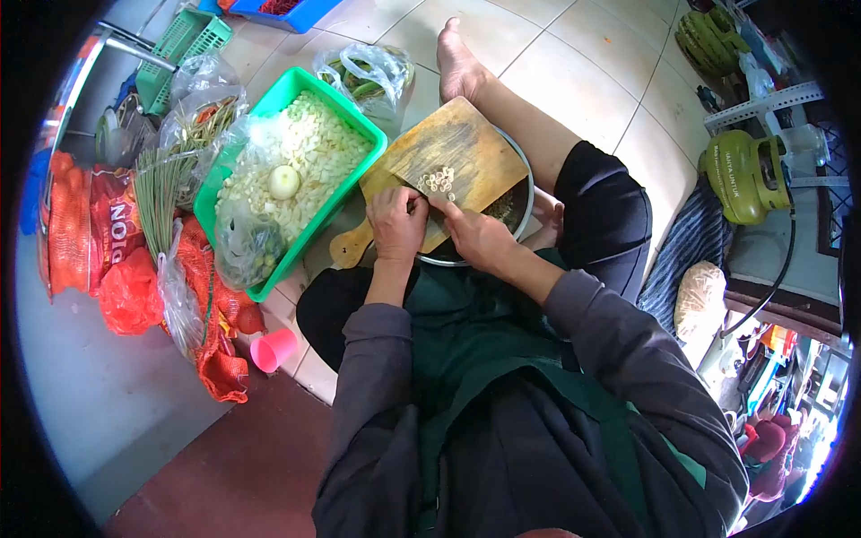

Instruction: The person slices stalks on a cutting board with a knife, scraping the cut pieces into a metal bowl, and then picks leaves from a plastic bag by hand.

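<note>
**Jacket (529, 457) and apron (484, 323) lay below the board (484, 139), both hands at its near side**

Far left of the board, a red net sack (67, 220) stood beside a bundle of thin stalks (160, 202), with a red bag (132, 291) below them. Nearer the board sat a pink cup (273, 350), lower down on the floor. Just left of the board, a green tub (334, 211) held pale chopped pieces (314, 130), a whole peeled bulb (284, 182) and a clear bag (249, 247) of small green items. Another bag (363, 76) lay beyond the tub, up and left of the board.

The left hand (397, 220) rested on the board, fingers curled. Small pale slices (438, 182) lay on the board just beyond the fingertips. From the right, the right hand (480, 238) met it, index finger stretched out, the others bent; whether either gripped anything could not be told. Beneath the board, a round bowl (528, 193) showed its rim. Far right of the board stood a green gas cylinder (737, 175).
</note>
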`<state>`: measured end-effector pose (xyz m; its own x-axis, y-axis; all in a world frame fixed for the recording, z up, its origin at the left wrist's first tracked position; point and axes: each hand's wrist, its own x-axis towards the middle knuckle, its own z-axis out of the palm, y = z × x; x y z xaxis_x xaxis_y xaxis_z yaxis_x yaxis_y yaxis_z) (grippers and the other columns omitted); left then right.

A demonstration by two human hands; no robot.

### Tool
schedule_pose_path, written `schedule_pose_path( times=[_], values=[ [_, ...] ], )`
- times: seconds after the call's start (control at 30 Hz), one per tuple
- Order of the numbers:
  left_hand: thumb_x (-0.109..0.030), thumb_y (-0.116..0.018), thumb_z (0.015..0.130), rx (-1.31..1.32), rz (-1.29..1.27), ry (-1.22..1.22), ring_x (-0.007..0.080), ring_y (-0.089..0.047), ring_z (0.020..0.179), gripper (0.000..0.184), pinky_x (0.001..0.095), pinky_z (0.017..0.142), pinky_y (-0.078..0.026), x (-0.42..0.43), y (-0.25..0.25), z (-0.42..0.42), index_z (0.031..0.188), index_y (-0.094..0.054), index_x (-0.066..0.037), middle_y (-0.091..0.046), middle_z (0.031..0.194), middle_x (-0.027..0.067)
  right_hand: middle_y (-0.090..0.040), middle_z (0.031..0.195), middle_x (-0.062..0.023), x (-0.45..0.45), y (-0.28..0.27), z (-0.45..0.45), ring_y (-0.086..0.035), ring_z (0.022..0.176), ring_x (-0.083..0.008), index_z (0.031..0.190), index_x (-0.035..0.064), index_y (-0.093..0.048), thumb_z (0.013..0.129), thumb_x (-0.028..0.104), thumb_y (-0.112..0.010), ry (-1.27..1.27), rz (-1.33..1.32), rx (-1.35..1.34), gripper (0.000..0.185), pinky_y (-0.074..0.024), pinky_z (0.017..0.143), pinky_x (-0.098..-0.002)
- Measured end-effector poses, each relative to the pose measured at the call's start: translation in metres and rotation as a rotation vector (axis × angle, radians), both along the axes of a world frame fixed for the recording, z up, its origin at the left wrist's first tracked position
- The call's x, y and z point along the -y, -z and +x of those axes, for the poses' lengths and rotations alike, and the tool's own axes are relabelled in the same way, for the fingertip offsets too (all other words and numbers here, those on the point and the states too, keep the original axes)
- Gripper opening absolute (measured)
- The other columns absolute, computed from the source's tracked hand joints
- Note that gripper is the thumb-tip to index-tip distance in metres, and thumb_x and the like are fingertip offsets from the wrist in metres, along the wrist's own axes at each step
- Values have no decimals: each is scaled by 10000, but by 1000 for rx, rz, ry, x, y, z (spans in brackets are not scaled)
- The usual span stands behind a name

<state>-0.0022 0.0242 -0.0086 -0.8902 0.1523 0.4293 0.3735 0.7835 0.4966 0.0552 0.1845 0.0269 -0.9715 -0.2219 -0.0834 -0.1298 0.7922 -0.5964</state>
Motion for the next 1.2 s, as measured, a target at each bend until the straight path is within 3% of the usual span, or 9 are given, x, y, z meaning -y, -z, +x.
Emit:
schedule_pose_path(
  times=[0.2, 0.4, 0.6, 0.8, 1.2],
  values=[
    [-125, -694, 741, -22, 50, -20, 296, -562, 807, 101, 425, 738, -413, 1, 6, -2, 776, -600, -138, -580, 778, 61, -668, 800, -213, -28, -4, 32, -678, 735, -369, 1402, 163, -379, 982, 179, -480, -37, 51, -7, 431, -530, 632, -470],
    [-105, -696, 734, -31, 29, -23, 301, -567, 811, 109, 422, 736, -422, 2, 6, -2, 768, -596, -134, -583, 774, 65, -664, 824, -238, -30, -27, 30, -674, 784, -375, 1396, 152, -381, 985, 168, -465, -23, -64, 64, 420, -530, 679, -473],
    [-110, -698, 733, -4, 31, -22, 298, -570, 817, 99, 424, 742, -422, 1, 7, -2, 753, -603, -132, -585, 773, 61, -668, 822, -232, -11, -5, 7, -681, 774, -385, 1388, 181, -394, 996, 203, -440, -24, -83, 2, 395, -533, 649, -490],
    [-138, -712, 738, -1, -4, -29, 287, -566, 821, 105, 420, 738, -412, 2, -4, -1, 756, -608, -141, -594, 781, 36, -677, 819, -223, -10, -9, 8, -681, 764, -393, 1386, 178, -401, 989, 201, -460, -8, 5, 108, 402, -533, 633, -499],
    [-151, -721, 746, -40, 17, -27, 271, -564, 824, 118, 409, 724, -400, 3, 1, -1, 756, -603, -149, -598, 773, 16, -661, 850, -257, -21, -20, 25, -661, 806, -422, 1412, 158, -400, 991, 175, -464, 6, -147, 55, 427, -529, 705, -492]
  ],
)
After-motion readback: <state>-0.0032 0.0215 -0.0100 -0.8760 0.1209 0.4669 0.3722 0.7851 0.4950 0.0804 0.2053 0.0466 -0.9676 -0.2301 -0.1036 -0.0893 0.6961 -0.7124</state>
